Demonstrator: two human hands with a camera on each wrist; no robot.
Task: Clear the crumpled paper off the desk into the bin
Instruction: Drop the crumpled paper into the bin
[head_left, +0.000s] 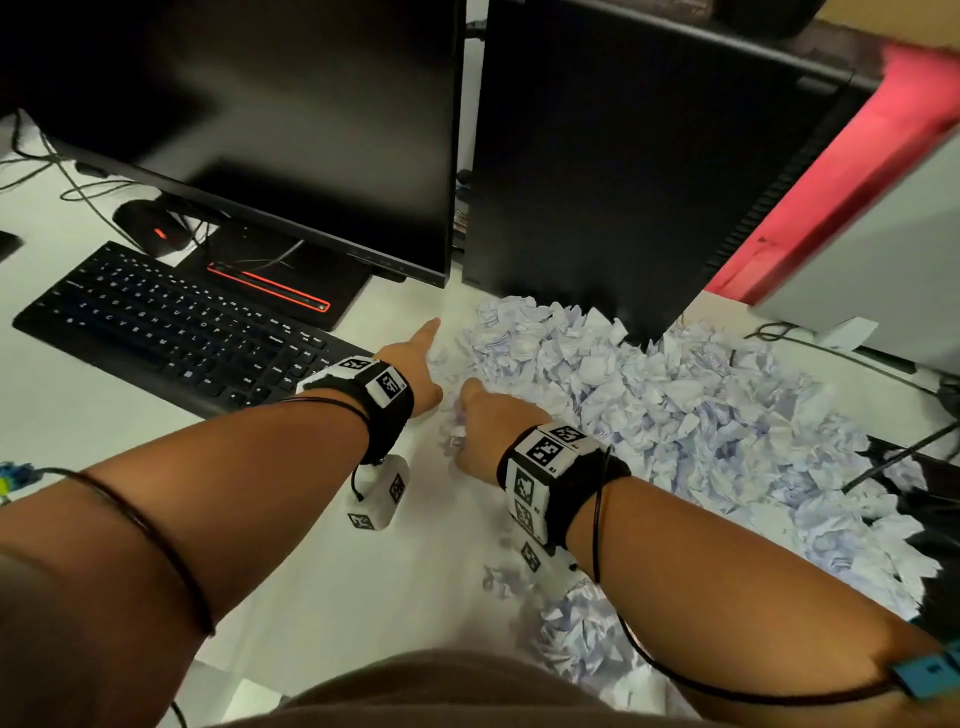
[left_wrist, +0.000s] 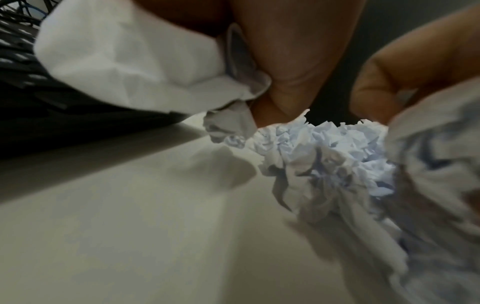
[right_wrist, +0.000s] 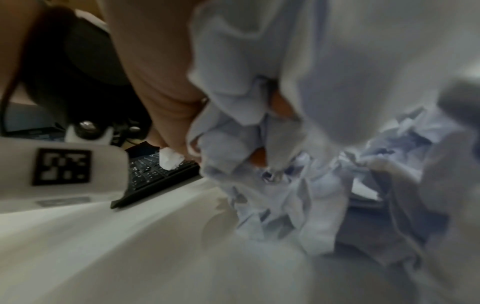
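Observation:
A big heap of crumpled pale blue-white paper (head_left: 675, 415) covers the right half of the white desk (head_left: 337, 571). My left hand (head_left: 423, 364) lies at the heap's left edge with one finger stretched forward. In the left wrist view, its other fingers hold a white crumpled paper (left_wrist: 124, 67), with the heap (left_wrist: 332, 156) just ahead. Just right of it, my right hand (head_left: 467, 421) digs into the heap, fingers curled round a wad of crumpled paper (right_wrist: 259, 72). No bin plainly shows.
A black keyboard (head_left: 171, 322), a mouse (head_left: 150, 228) and a dark monitor (head_left: 285, 130) stand left of the heap. A black PC tower (head_left: 623, 156) rises right behind it. Cables (head_left: 831, 353) run along the right. More crumpled paper (head_left: 587, 634) lies near my body.

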